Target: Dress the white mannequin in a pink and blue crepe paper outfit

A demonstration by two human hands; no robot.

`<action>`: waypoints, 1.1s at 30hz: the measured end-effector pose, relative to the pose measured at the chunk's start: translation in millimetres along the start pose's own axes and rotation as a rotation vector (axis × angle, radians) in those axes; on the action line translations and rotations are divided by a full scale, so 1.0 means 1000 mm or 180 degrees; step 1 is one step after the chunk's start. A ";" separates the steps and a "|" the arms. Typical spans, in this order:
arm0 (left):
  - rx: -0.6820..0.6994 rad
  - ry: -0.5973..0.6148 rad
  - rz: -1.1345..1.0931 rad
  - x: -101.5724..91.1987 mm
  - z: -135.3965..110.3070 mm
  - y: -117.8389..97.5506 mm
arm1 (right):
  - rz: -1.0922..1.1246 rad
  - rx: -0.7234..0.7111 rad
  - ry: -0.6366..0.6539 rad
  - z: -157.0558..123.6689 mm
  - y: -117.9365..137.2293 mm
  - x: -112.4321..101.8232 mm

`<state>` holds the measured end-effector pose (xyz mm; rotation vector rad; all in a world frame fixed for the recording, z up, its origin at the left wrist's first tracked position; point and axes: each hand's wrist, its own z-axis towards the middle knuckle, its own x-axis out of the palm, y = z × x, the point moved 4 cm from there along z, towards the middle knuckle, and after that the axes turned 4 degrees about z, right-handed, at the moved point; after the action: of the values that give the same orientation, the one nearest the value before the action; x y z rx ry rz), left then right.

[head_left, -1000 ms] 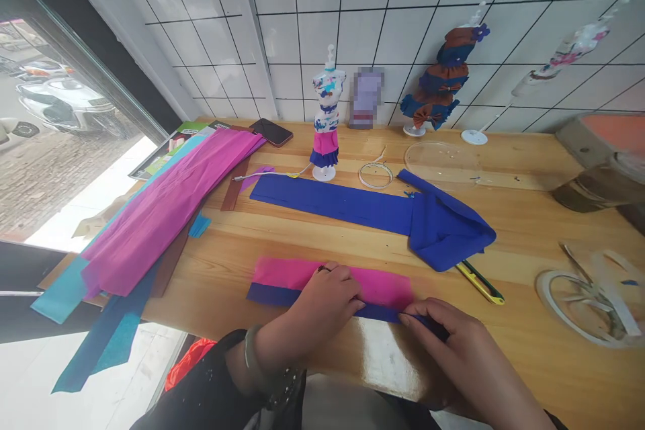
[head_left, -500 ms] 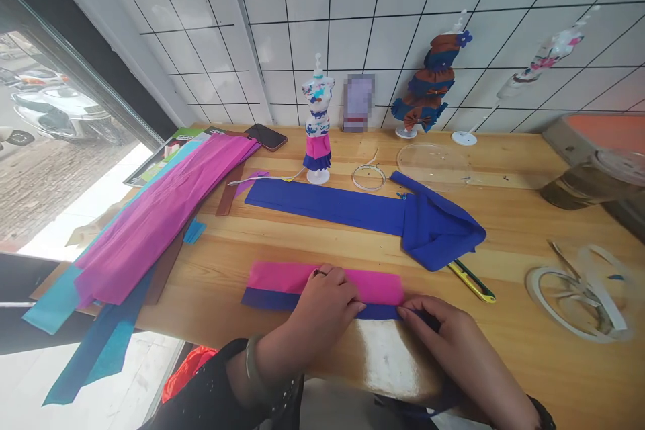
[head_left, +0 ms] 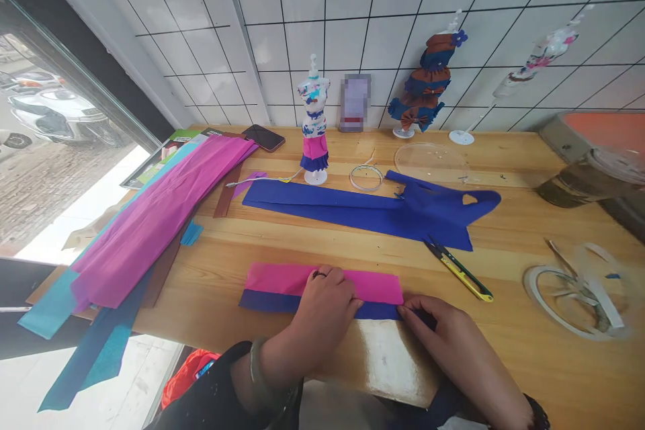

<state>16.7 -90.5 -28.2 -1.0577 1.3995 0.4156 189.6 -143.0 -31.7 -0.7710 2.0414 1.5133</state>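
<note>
A pink paper strip [head_left: 275, 279] lies on a dark blue strip [head_left: 262, 300] near the front edge of the wooden table [head_left: 519, 349]. My left hand [head_left: 325, 306], with a ring and a bracelet, presses down on the middle of the two strips with its fingers bent and pinched at the lower edge. My right hand [head_left: 446, 339] pinches the right end of the blue strip, fingertips close to the left hand's. A shiny patch of table shows just below the strips.
A long blue paper sheet [head_left: 353, 211] lies across the middle, a yellow-handled cutter [head_left: 461, 271] beside it. Magenta and teal sheets [head_left: 151, 215] hang over the left edge. Small dress forms [head_left: 314, 122], a phone [head_left: 263, 137], a tape ring [head_left: 366, 177] and tape rolls [head_left: 569, 295] stand around.
The heaped right end of the long blue sheet has spread out flat, uncovering more of the cutter. Both hands stay on the strips, barely shifted.
</note>
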 end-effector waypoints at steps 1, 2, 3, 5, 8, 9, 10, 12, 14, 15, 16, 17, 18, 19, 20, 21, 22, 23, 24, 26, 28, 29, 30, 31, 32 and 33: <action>-0.0004 0.0005 0.0005 0.000 0.000 0.000 | -0.0027 0.0040 0.0001 0.000 0.000 0.000; -0.0011 0.0012 0.0013 -0.001 0.000 -0.001 | -0.0049 0.0076 -0.0003 0.000 0.000 -0.001; -0.0025 0.0018 0.0022 -0.001 0.000 -0.001 | -0.0068 0.0104 0.0001 0.000 0.000 -0.001; -0.0063 0.0025 0.0029 -0.002 0.000 -0.001 | -0.0096 0.0151 0.0021 0.000 -0.001 -0.001; -0.0113 -0.0014 -0.0004 -0.002 0.000 -0.001 | -0.0152 0.0222 0.0055 0.001 -0.002 -0.001; -0.0129 -0.0028 -0.0027 -0.002 0.000 -0.001 | -0.0174 0.0238 0.0056 0.001 -0.002 -0.002; -0.0143 -0.0040 -0.0062 -0.001 0.000 -0.001 | -0.0195 0.0243 0.0051 0.001 -0.002 -0.002; -0.0192 -0.0068 -0.0161 -0.001 0.000 0.000 | -0.0229 0.0251 0.0063 0.001 -0.003 -0.003; -0.0248 -0.0075 -0.0251 0.000 -0.001 0.001 | -0.0259 0.0309 0.0121 0.001 -0.005 -0.003; -0.0268 -0.0078 -0.0273 0.000 -0.001 0.001 | -0.0266 0.0337 0.0149 0.001 -0.006 -0.004; -0.0281 -0.0081 -0.0278 0.000 -0.001 0.001 | -0.0267 0.0355 0.0170 0.002 -0.007 -0.004; -0.0285 -0.0086 -0.0270 0.001 -0.001 0.001 | -0.0262 0.0358 0.0177 0.002 -0.008 -0.004; -0.0284 -0.0094 -0.0258 0.001 -0.001 0.001 | -0.0254 0.0351 0.0176 0.003 -0.009 -0.005; -0.0282 -0.0109 -0.0242 0.001 -0.002 0.000 | -0.0242 0.0336 0.0173 0.004 -0.010 -0.005; -0.0280 -0.0121 -0.0222 0.002 -0.002 0.000 | -0.0232 0.0325 0.0178 0.005 -0.012 -0.006; -0.0281 -0.0127 -0.0195 0.002 -0.002 0.000 | -0.0229 0.0329 0.0194 0.005 -0.014 -0.007; -0.0290 -0.0128 -0.0166 0.003 -0.002 -0.001 | -0.0239 0.0343 0.0226 0.006 -0.016 -0.007; -0.0308 -0.0129 -0.0137 0.003 -0.001 -0.001 | -0.0264 0.0360 0.0262 0.006 -0.018 -0.008; -0.0332 -0.0132 -0.0104 0.004 -0.002 -0.001 | -0.0302 0.0372 0.0295 0.005 -0.021 -0.009; -0.0366 -0.0174 0.0002 0.005 -0.003 -0.003 | -0.0386 0.0357 0.0281 0.003 -0.026 -0.012; -0.0272 -0.0257 0.0171 0.007 -0.007 -0.007 | -0.0481 0.0282 0.0108 -0.002 -0.032 -0.016; -0.0150 -0.0314 0.0267 0.007 -0.010 -0.010 | -0.0556 0.0226 -0.0062 -0.006 -0.034 -0.019; 0.0025 -0.0376 0.0356 0.008 -0.014 -0.013 | -0.0671 0.0143 -0.0281 -0.009 -0.035 -0.022; 0.0238 -0.0441 0.0429 0.010 -0.019 -0.016 | -0.0830 0.0009 -0.0539 -0.013 -0.033 -0.024; 0.0483 -0.0507 0.0482 0.012 -0.024 -0.018 | -0.1003 -0.0188 -0.0807 -0.018 -0.029 -0.025; 0.0750 -0.0571 0.0521 0.014 -0.030 -0.020 | -0.1148 -0.0458 -0.1062 -0.023 -0.023 -0.025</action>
<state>17.1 -128.9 -28.9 -0.7005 1.3414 0.4412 222.3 -166.3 -24.5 -0.8255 1.4753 1.4735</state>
